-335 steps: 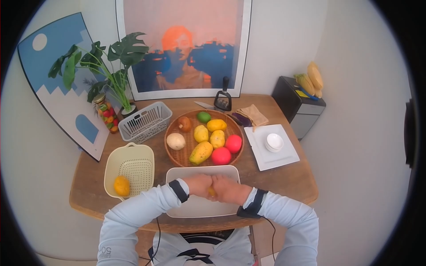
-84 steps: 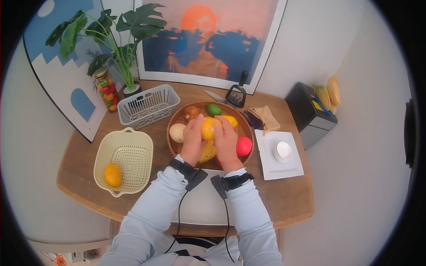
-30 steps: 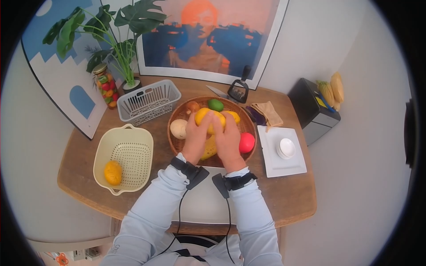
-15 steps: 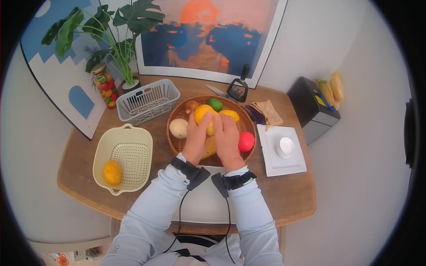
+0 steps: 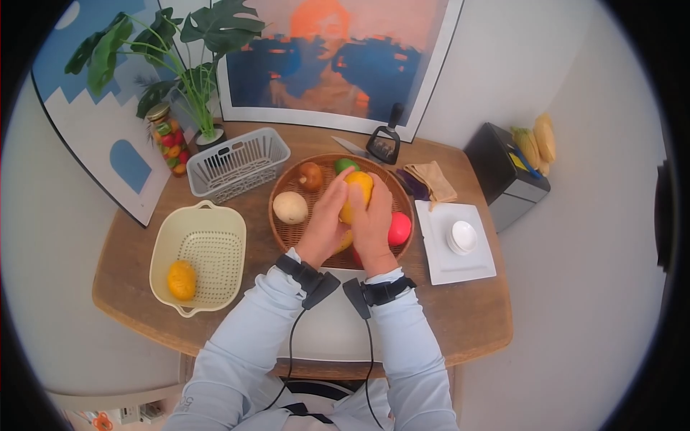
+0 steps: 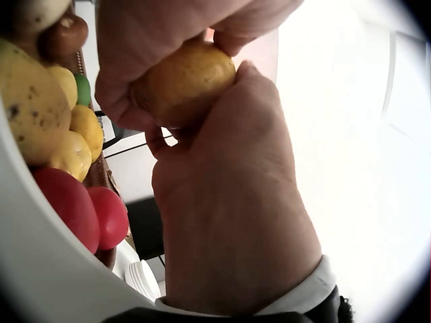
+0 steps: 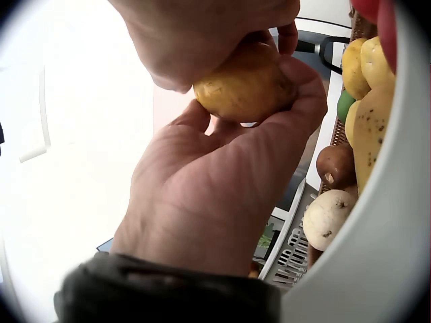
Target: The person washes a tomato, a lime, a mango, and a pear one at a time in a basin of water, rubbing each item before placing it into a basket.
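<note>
In the head view my left hand (image 5: 320,228) and right hand (image 5: 374,221) hold a yellow-orange mango (image 5: 361,188) between them, over the round wicker basket (image 5: 275,233). In the left wrist view the mango (image 6: 192,81) sits between the fingers of both hands, its ends partly covered. The right wrist view shows my right fingers (image 7: 306,94) curled round one end of the mango (image 7: 242,87), with the left hand (image 7: 202,33) over its top. Around the hands in the basket are a white onion-like bulb (image 5: 290,207), a brown onion (image 5: 310,176), a green fruit (image 5: 346,164) and a red one (image 5: 399,229).
A cream colander (image 5: 159,248) with another mango (image 5: 182,280) stands left, a grey basket (image 5: 237,169) behind it. A white basin (image 5: 323,334) lies under my forearms. Right are a white tray (image 5: 453,269) with small bowls (image 5: 461,238), and a grater (image 5: 384,144) behind.
Earlier my hands were down over the white basin; they have since risen over the wicker basket. In the last half second the mango has turned more upright and shifted right.
</note>
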Demonstrator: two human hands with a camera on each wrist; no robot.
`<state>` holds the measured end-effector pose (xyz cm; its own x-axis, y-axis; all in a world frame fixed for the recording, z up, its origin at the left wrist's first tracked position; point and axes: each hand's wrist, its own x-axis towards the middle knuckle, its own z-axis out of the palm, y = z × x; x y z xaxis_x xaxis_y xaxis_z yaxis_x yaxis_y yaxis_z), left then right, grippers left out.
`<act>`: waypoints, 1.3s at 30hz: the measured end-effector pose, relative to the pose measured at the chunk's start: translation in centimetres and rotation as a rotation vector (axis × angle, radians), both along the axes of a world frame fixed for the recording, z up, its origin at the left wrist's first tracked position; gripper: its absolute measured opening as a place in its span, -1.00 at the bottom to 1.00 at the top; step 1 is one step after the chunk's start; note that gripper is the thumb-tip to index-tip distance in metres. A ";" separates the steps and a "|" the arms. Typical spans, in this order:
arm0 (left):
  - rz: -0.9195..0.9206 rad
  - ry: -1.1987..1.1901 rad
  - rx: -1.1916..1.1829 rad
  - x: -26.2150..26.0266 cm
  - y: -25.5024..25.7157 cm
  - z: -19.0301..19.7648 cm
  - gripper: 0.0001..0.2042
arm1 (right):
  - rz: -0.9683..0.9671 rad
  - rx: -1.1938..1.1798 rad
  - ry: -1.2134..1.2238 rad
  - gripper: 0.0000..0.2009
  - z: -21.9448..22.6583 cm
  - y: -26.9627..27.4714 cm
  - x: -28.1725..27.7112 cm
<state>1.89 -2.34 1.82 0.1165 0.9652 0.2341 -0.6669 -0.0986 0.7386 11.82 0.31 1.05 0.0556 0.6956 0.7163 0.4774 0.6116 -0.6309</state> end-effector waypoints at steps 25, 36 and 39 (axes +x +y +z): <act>0.220 0.285 -0.279 0.9 -1.3 1.2 -0.67 | 0.191 -0.284 0.404 -0.73 0.9 0.2 1.4; 0.558 0.499 0.024 0.7 -0.3 0.1 -0.69 | 0.185 -0.198 0.210 -0.76 0.2 0.5 1.0; 0.851 0.715 0.430 1.8 0.9 -1.4 -0.72 | 0.272 -0.388 0.374 -0.75 -0.5 1.6 2.2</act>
<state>3.69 -1.40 0.42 -0.2879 0.6537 0.6999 0.2823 -0.6404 0.7143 14.02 1.91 0.53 0.0385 0.9267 0.3737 0.0388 0.3723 -0.9273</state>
